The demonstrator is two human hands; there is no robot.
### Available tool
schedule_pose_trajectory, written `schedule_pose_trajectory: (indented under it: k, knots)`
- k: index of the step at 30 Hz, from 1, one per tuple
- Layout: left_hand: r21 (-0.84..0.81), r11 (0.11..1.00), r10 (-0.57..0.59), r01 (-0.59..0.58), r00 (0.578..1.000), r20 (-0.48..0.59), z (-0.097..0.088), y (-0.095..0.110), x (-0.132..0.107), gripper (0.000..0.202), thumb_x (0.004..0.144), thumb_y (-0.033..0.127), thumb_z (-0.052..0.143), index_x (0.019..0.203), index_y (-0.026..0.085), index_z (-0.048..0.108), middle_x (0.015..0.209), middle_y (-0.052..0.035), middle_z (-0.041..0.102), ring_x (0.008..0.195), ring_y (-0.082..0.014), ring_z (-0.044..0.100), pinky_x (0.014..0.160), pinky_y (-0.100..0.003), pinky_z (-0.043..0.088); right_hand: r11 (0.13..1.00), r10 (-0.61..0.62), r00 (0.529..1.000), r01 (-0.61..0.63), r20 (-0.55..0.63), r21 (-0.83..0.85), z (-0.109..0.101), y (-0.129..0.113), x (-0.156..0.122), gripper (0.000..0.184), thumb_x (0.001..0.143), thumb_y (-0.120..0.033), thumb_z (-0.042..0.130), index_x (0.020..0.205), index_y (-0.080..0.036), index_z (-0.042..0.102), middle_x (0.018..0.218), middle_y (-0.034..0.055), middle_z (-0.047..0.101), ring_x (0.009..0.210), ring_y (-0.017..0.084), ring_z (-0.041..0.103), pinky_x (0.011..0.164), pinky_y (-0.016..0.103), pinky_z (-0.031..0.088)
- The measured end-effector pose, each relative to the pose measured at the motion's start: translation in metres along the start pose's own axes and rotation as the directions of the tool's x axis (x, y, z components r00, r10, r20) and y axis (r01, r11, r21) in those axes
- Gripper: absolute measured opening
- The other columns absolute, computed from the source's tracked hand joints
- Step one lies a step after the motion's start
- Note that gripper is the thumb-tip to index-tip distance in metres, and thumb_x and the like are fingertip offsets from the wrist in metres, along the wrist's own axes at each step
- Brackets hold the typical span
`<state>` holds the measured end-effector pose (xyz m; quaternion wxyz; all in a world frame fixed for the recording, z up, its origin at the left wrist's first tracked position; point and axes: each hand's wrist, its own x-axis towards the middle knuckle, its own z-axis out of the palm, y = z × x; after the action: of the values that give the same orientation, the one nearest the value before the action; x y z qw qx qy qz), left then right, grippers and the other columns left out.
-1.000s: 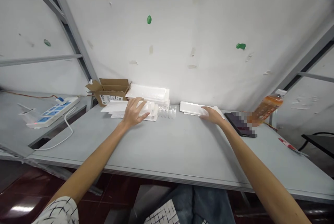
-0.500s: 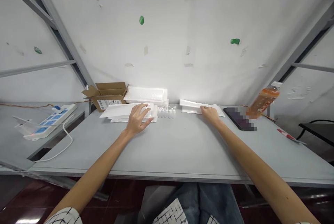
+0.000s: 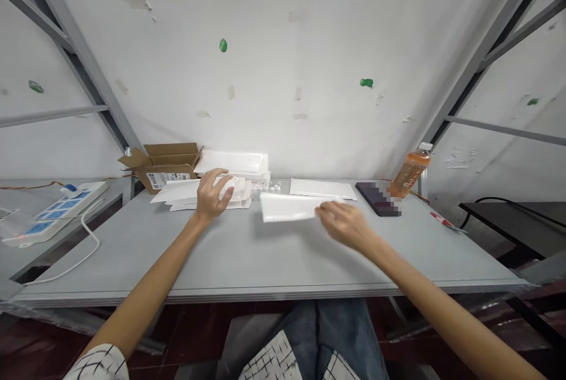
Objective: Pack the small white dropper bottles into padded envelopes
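Note:
My right hand (image 3: 345, 222) is closed on one end of a white envelope (image 3: 287, 207), which is lifted off the table and points to the left. Behind it, another flat white envelope (image 3: 322, 189) lies on the tabletop. My left hand (image 3: 213, 194), fingers apart, is at a loose stack of white envelopes (image 3: 179, 192); whether it presses on them I cannot tell. Between the two piles stand several small white bottles (image 3: 274, 186), now partly hidden by the lifted envelope.
An open cardboard box (image 3: 165, 170) and clear-wrapped white packs (image 3: 232, 161) stand at the back left. A phone (image 3: 375, 198) and an orange drink bottle (image 3: 411, 173) are on the right. A power strip (image 3: 53, 215) with a white cable sits far left.
My right hand has lifted the top envelope off the right pile and drawn it toward me and left. The left hand stays at its stack. The camera view has turned slightly right.

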<state>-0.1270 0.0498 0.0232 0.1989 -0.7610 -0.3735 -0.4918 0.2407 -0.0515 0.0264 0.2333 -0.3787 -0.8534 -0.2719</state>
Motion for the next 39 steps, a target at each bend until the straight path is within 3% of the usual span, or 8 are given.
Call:
schedule_pose_trajectory:
  k: [3,6,10,13,18,26,33,39]
  knots:
    - [-0.078,0.997,0.023,-0.022,1.0,0.011,0.005,0.021,0.009,0.04,0.097,0.043,0.035,0.09,0.019,0.066,0.097,-0.0121,0.067,0.095,-0.0248,0.062,0.085,-0.042,0.05,0.977,-0.192,0.981,0.191,-0.006,0.096,0.021,-0.043,-0.013,0.024,0.09,-0.009,0.045,0.078,-0.016,0.064,0.075,0.0085,0.062,0.067,0.018,0.053,0.057,0.03,0.034]
    - [-0.233,0.971,0.084,-0.044,0.983,0.163,0.017,0.051,0.007,0.036,0.099,0.035,0.039,0.082,0.019,0.065,0.084,-0.0083,0.068,0.083,-0.0194,0.063,0.076,-0.035,0.052,0.959,-0.148,0.987,0.128,0.063,0.253,0.032,-0.063,-0.007,0.031,0.095,-0.028,0.048,0.07,-0.016,0.062,0.071,0.0078,0.06,0.065,0.017,0.053,0.055,0.029,0.033]
    - [-0.31,0.947,0.201,-0.083,0.907,0.371,0.031,0.084,-0.013,0.032,0.099,0.034,0.044,0.091,0.018,0.07,0.101,-0.0108,0.069,0.101,-0.0216,0.062,0.089,-0.038,0.051,0.887,0.118,0.989,-0.143,0.084,0.438,0.031,-0.04,0.029,0.039,0.098,-0.034,0.047,0.068,-0.018,0.066,0.066,0.0052,0.062,0.055,0.013,0.052,0.054,0.027,0.033]
    - [-0.372,0.922,0.309,-0.108,0.785,0.537,0.034,0.093,-0.029,0.044,0.091,0.053,0.055,0.115,0.018,0.068,0.13,-0.0152,0.06,0.124,-0.0287,0.052,0.104,-0.046,0.043,0.784,0.446,0.894,-0.412,0.04,0.464,0.042,-0.009,0.066,0.031,0.096,-0.035,0.05,0.078,-0.019,0.071,0.079,0.0071,0.068,0.063,0.015,0.058,0.062,0.028,0.039]
    - [-0.425,0.905,0.347,-0.037,0.641,0.684,0.03,0.096,-0.038,0.08,0.074,0.072,0.065,0.133,0.019,0.058,0.144,-0.0171,0.049,0.134,-0.0332,0.044,0.11,-0.049,0.038,0.724,0.443,0.844,-0.535,0.301,0.436,0.081,0.012,0.105,0.023,0.088,-0.033,0.061,0.103,-0.02,0.072,0.101,0.0058,0.069,0.064,0.013,0.058,0.066,0.028,0.041]
    - [-0.411,0.908,0.369,-0.085,0.625,0.688,0.016,0.08,-0.02,0.041,0.08,0.048,0.066,0.11,0.019,0.069,0.122,-0.0124,0.066,0.11,-0.029,0.06,0.101,-0.046,0.04,0.733,0.441,0.816,-0.568,0.373,0.376,0.098,0.003,0.118,0.021,0.091,-0.032,0.057,0.091,-0.022,0.075,0.086,0.0021,0.072,0.074,0.016,0.06,0.064,0.028,0.036]
    - [-0.38,0.925,0.282,-0.03,0.725,0.629,0.01,0.081,-0.012,0.058,0.085,0.063,0.058,0.121,0.017,0.064,0.126,-0.0145,0.064,0.117,-0.0304,0.057,0.103,-0.047,0.039,0.687,0.509,0.777,-0.626,0.37,0.369,0.099,0.003,0.122,0.025,0.086,-0.039,0.063,0.1,-0.022,0.075,0.088,0.0017,0.074,0.084,0.019,0.063,0.064,0.027,0.036]
    - [-0.385,0.922,0.347,-0.045,0.537,0.769,0.021,0.114,-0.028,0.091,0.077,0.072,0.061,0.151,0.025,0.036,0.157,-0.0162,0.031,0.144,-0.0376,0.029,0.116,-0.056,0.023,0.607,0.519,0.786,-0.615,0.336,0.502,0.107,0.011,0.122,0.016,0.083,-0.022,0.058,0.079,-0.021,0.074,0.085,0.0011,0.074,0.073,0.016,0.063,0.064,0.026,0.039]
